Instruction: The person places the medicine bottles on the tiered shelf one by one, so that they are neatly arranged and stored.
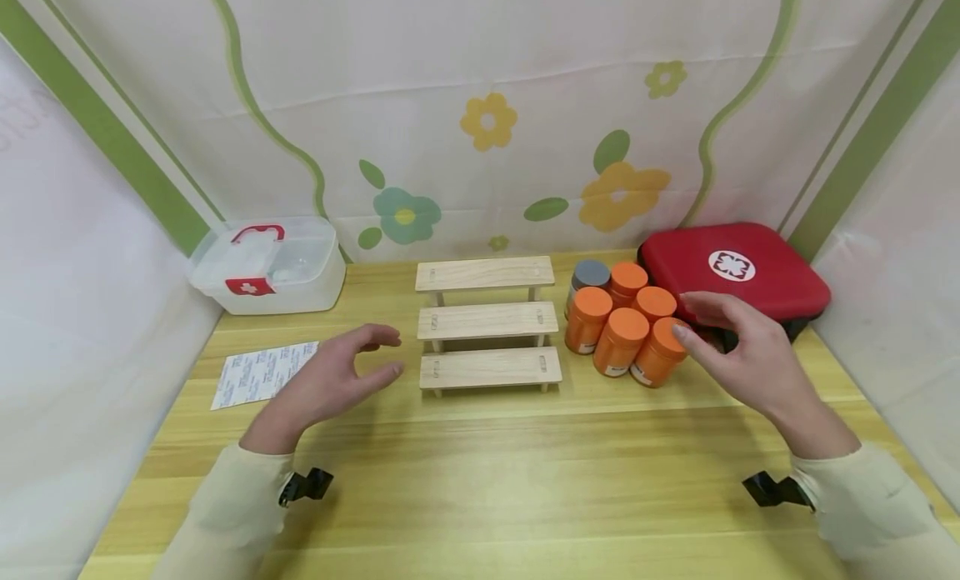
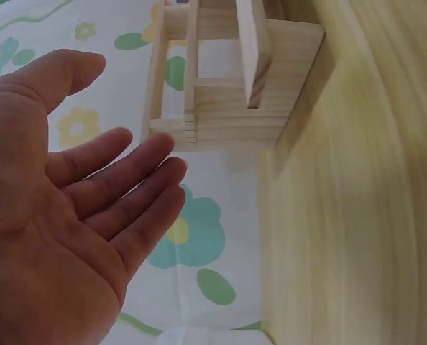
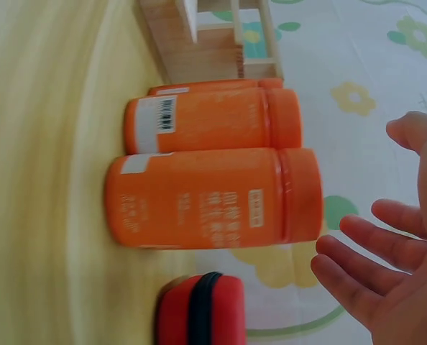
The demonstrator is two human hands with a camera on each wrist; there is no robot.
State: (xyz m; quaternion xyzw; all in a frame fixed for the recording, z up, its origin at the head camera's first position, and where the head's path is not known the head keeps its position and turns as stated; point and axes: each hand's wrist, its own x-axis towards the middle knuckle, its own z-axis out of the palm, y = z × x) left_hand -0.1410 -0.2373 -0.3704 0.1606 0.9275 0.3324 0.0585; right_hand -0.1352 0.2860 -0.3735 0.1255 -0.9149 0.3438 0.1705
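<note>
My left hand [image 1: 341, 376] hovers over the table, fingers loosely bent and nothing in them, just left of a three-step wooden rack [image 1: 487, 320]. In the left wrist view its palm [image 2: 48, 215] faces the camera, with the fingertips overlapping the rack's edge. On the other side, my right hand [image 1: 753, 355] is held with thumb and fingers spread, beside the front right orange bottle [image 1: 660, 352]. The right wrist view shows no object in that hand, its fingers near the bottle's ribbed cap [image 3: 302, 194]. Several orange bottles stand upright in a cluster with one grey-capped bottle [image 1: 591, 273].
A red first-aid case [image 1: 735, 272] lies behind my right hand. At the back left is a clear white box [image 1: 270, 267] with a red handle. A printed white sheet [image 1: 258, 376] lies by my left wrist. A flowered curtain [image 1: 480, 147] hangs behind the table.
</note>
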